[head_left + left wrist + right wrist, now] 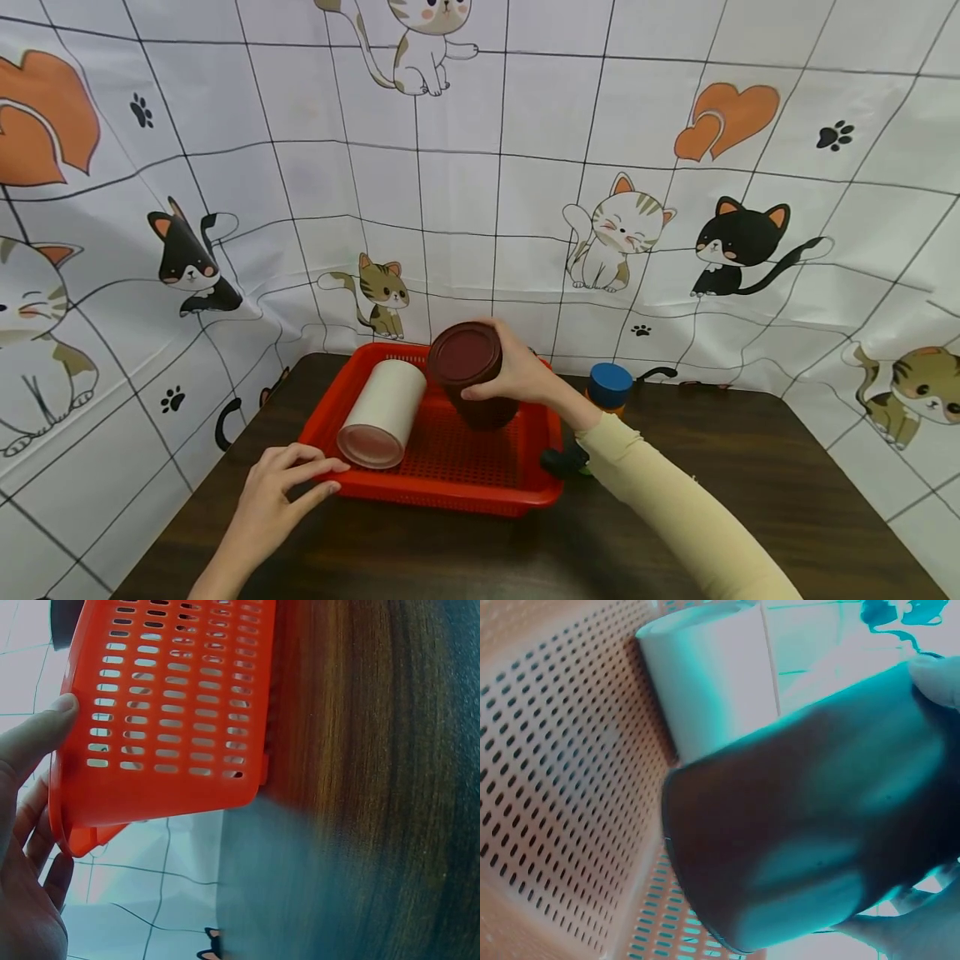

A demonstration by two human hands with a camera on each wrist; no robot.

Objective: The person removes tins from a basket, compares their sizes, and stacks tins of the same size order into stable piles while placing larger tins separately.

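Note:
My right hand (517, 371) grips a dark brown cylindrical canister (480, 408) with a maroon lid, tilted over the right part of a red plastic basket (450, 492). From the right wrist view, the canister (802, 817) appears with its flat end above the perforated basket floor (562, 765), with fingers around its upper part. A white cylindrical canister (384, 408) lies on its side in the basket's left part. At the near left corner, my left hand (273, 500) holds the basket rim; its thumb (45, 731) presses the outer side in the left wrist view.
On the dark wooden table (720, 492), a container with a blue lid (610, 383) stands right of the basket, behind my right forearm. A small dark object (562, 461) lies by the basket's right side, partly hidden. A cat-printed sheet (465, 192) rises behind the table.

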